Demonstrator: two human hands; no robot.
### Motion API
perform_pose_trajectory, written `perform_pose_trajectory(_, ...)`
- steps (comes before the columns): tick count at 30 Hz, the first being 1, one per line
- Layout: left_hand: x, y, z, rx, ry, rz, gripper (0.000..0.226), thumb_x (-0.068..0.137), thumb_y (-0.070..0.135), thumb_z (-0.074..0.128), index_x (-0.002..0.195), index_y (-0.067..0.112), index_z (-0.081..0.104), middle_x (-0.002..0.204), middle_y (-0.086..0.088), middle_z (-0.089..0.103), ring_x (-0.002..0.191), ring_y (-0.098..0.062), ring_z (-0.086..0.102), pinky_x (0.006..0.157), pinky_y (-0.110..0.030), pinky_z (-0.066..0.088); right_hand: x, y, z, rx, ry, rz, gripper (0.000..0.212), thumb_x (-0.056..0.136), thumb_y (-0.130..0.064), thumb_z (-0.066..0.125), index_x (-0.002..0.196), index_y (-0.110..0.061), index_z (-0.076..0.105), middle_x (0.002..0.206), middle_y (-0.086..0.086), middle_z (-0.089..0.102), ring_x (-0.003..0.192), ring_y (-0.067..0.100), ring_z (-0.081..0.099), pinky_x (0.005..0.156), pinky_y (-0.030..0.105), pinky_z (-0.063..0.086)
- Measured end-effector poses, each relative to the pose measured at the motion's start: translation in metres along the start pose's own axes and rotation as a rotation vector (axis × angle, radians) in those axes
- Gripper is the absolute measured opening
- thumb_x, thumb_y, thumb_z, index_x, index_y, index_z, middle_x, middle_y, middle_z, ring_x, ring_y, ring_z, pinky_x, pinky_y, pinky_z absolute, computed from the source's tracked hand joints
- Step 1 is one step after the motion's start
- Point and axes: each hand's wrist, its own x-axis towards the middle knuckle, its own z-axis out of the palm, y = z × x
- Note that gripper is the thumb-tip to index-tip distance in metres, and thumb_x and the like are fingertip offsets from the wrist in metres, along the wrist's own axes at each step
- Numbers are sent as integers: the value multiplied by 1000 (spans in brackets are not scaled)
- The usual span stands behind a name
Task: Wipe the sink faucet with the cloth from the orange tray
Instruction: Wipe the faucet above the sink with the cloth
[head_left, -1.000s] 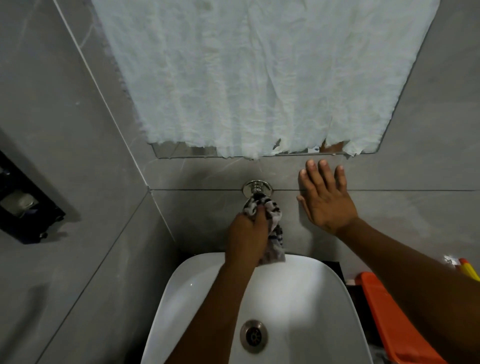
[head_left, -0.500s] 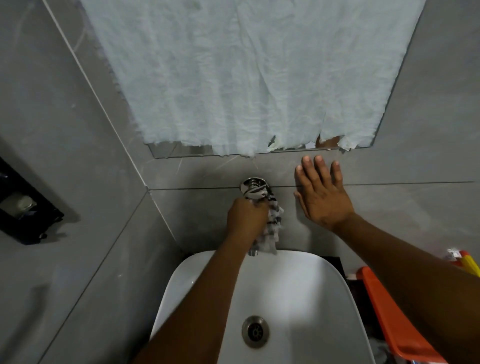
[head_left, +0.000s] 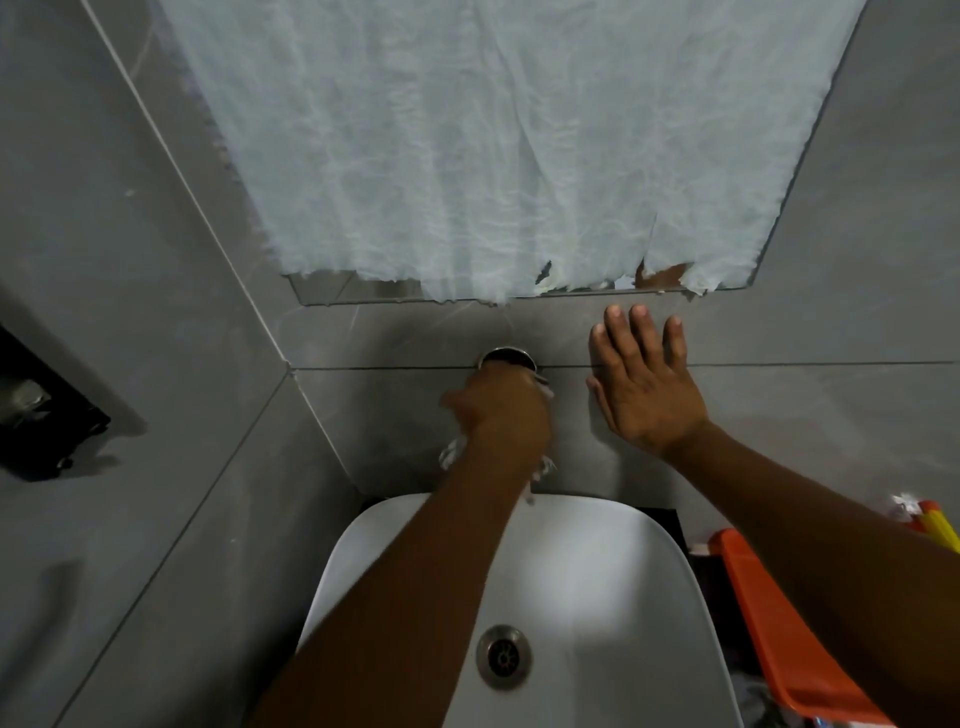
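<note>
The chrome faucet (head_left: 506, 357) comes out of the grey tiled wall above the white sink (head_left: 613, 561); only its round wall plate shows above my knuckles. My left hand (head_left: 501, 415) is closed around the faucet body with the black-and-white patterned cloth (head_left: 451, 453) wrapped under it; only small bits of cloth stick out below my wrist. My right hand (head_left: 644, 387) lies flat on the wall just right of the faucet, fingers spread, holding nothing. The orange tray (head_left: 774, 623) sits at the lower right beside the sink.
A mirror covered with white torn paper (head_left: 493, 156) hangs above the faucet. A black holder (head_left: 41, 410) is mounted on the left wall. Yellow and red items (head_left: 935, 525) stand behind the tray. The sink drain (head_left: 504, 657) is below my left forearm.
My left hand has slid up the faucet toward the wall plate, now hiding most of the cloth. My right hand stays pressed on the wall.
</note>
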Motion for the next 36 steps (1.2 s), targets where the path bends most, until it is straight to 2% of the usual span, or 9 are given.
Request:
perform_pose_trajectory(2, 13, 2, -12, -113, 3, 61, 43, 94, 31, 56, 133, 10, 58, 145, -11, 52, 135, -33, 47, 110, -48, 41, -2, 1, 3, -1, 6, -13, 79, 97, -38, 53, 156, -9, 9, 166, 6, -23, 153, 28, -21, 120, 56, -1)
perform_pose_trajectory(6, 32, -28, 12, -1237, -156, 69, 18, 85, 27, 71, 91, 11, 76, 101, -16, 76, 84, -29, 74, 79, -40, 61, -1, 0, 0, 16, -20, 10, 78, 98, -37, 52, 155, -9, 7, 164, 5, -27, 152, 28, -24, 120, 57, -5)
perform_pose_trajectory(9, 24, -43, 32, -1619, -345, 123, 28, 79, 43, 77, 79, 15, 77, 73, -6, 75, 60, -18, 70, 54, -27, 57, -1, -2, -3, 26, -64, 17, 79, 98, -36, 50, 155, -10, 2, 163, 4, -30, 150, 28, -27, 120, 54, -11)
perform_pose_trajectory(14, -22, -44, 73, -1536, -23, 85, 51, 86, 57, 63, 113, 14, 66, 106, -4, 73, 98, -22, 70, 93, -43, 57, 1, -5, -6, 15, -113, 41, 78, 99, -34, 46, 155, -10, -3, 161, 4, -34, 149, 28, -30, 119, 55, -13)
perform_pose_trajectory(23, -55, -58, 127, -1617, -32, 167, 79, 64, 56, 81, 128, 17, 57, 122, -14, 68, 112, -33, 66, 93, -52, 57, 8, -40, -37, 104, -340, 278, 79, 92, -19, 48, 157, -5, 4, 167, 18, -1, 147, 32, -31, 121, 64, -2)
perform_pose_trajectory(26, -54, -57, 159, -1595, -165, 156, 83, 64, 66, 80, 118, 7, 57, 107, -23, 69, 87, -39, 66, 65, -42, 58, 2, -75, -58, 313, -449, 480, 78, 95, -36, 48, 157, -9, 10, 168, 15, -4, 154, 32, -9, 123, 53, 9)
perform_pose_trajectory(28, -55, -59, 173, -1626, -220, 388, 68, 78, 67, 60, 106, 4, 60, 89, -16, 72, 69, -29, 67, 52, -29, 54, -9, -100, -68, 639, -588, 709, 74, 92, -61, 45, 148, -13, 33, 161, 18, 26, 146, 32, 29, 116, 46, 33)
perform_pose_trajectory(32, -70, -45, 174, -1770, -609, 190, 54, 65, 61, 52, 70, 6, 54, 54, -9, 54, 43, -20, 51, 40, -19, 40, -39, -128, -96, 1331, -1054, 1117, 62, 84, -71, 55, 119, -21, 66, 111, 7, 71, 103, 28, 69, 75, 43, 62)
perform_pose_trajectory(36, -78, -48, 179, -1711, -272, 72, 32, 77, 30, 61, 98, 5, 65, 88, -18, 72, 75, -27, 73, 66, -37, 62, -72, -126, -100, 1342, -1043, 1032, 32, 80, -33, 78, 106, -16, 72, 95, 12, 76, 84, 23, 73, 73, 45, 65)
